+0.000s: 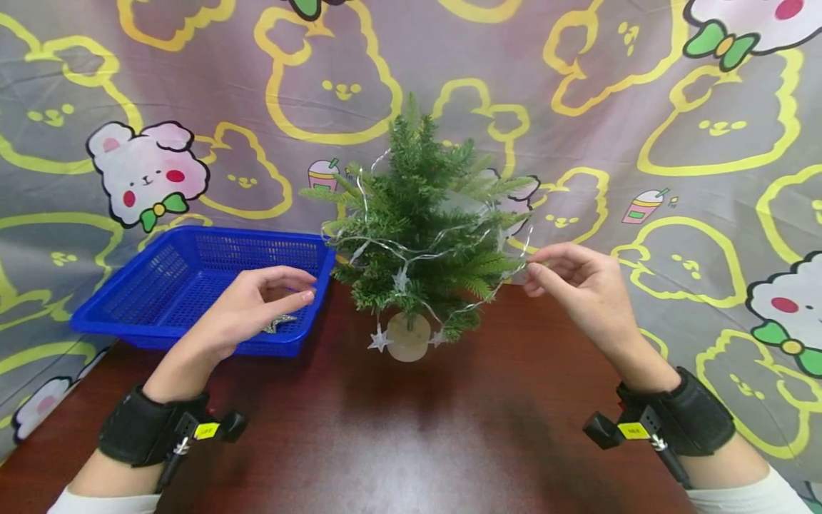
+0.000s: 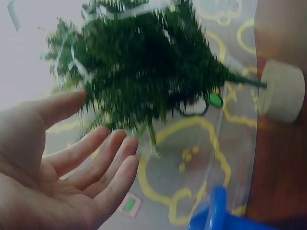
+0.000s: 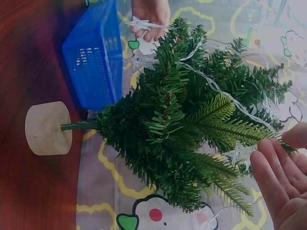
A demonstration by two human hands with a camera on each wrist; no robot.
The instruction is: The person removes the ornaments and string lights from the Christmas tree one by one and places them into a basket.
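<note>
A small artificial Christmas tree [image 1: 420, 207] stands upright on a round wooden base [image 1: 409, 341]. Clear string lights [image 1: 411, 255] with star-shaped covers wind around its branches; one star [image 1: 379, 340] hangs beside the base. At the tree's right side, my right hand [image 1: 581, 285] pinches the string lights at a branch tip [image 3: 289, 148] between thumb and fingers. The exact grip is partly hidden by the fingers. My left hand [image 1: 247, 307] hovers left of the tree, before the basket's right side, with loosely bent fingers [image 2: 115, 177] and nothing in them.
A blue plastic basket [image 1: 122, 329] sits on the left of the dark wooden table [image 1: 411, 442]. Inside it, near the left hand, lies a glittery gold piece [image 1: 280, 323], partly covered. A patterned cloth [image 1: 257, 86] hangs close behind the tree.
</note>
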